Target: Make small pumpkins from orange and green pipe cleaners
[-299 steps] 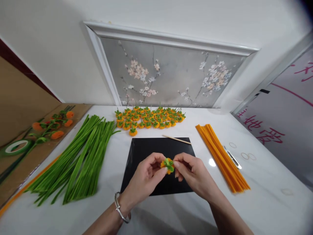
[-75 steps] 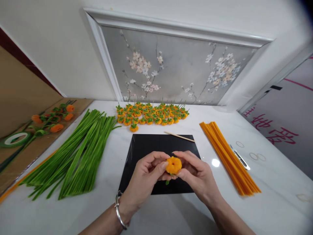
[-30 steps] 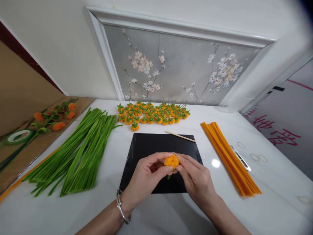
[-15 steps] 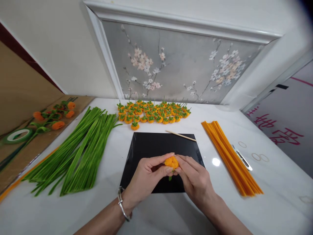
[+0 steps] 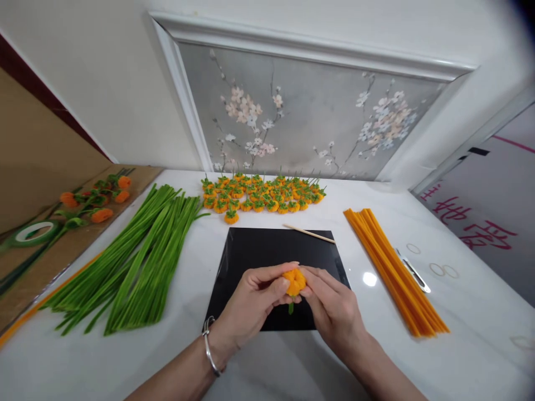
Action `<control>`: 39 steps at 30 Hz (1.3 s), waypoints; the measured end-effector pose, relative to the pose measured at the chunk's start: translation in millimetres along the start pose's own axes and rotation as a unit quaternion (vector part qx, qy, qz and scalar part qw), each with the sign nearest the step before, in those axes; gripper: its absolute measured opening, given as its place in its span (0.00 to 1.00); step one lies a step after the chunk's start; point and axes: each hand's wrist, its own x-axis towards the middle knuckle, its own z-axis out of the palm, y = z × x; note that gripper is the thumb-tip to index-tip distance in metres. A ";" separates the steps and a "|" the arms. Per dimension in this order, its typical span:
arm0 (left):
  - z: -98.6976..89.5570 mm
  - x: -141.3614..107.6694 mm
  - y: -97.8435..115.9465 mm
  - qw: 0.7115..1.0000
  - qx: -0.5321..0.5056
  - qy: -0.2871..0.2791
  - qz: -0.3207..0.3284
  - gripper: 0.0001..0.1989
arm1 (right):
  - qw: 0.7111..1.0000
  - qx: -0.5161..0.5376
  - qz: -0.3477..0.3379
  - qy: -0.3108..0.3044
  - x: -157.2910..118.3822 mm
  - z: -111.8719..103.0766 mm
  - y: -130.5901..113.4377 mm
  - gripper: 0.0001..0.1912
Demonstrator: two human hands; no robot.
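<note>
An orange fuzzy pumpkin-like piece (image 5: 295, 282) is pinched between both hands above a black square mat (image 5: 267, 250). My left hand (image 5: 254, 298) holds its left side with thumb and fingers. On its right side are the closed fingers of my right hand (image 5: 332, 301). A short green bit (image 5: 291, 307) hangs below the piece. The other fingertips are partly hidden behind it. A thin wooden stick (image 5: 309, 233) lies across the mat's back edge.
Green fuzzy stems (image 5: 146, 267) lie at the left, orange ones (image 5: 395, 270) at the right beside tweezers (image 5: 413, 271). Several small orange-and-green pieces (image 5: 263, 194) stand at the back. Green tape (image 5: 35, 233) and orange flowers (image 5: 101, 215) rest on brown board at far left.
The orange piece has turned slightly and shows more of its top. My left thumb has shifted on it, and more of the green bit shows below.
</note>
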 end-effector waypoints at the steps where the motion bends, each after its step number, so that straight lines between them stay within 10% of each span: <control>1: 1.1 0.2 0.1 1.000 -0.011 0.005 -0.007 0.14 | 1.000 0.005 -0.001 -0.001 0.1 0.5 -0.6 0.16; 31: -11.9 1.6 1.3 0.994 0.064 -0.080 0.038 0.17 | 0.999 -0.017 -0.027 -0.011 1.3 -2.1 3.4 0.13; 39: -11.9 3.2 8.1 0.998 0.066 -0.008 0.023 0.16 | 0.997 -0.007 0.071 0.006 0.7 -11.2 16.1 0.16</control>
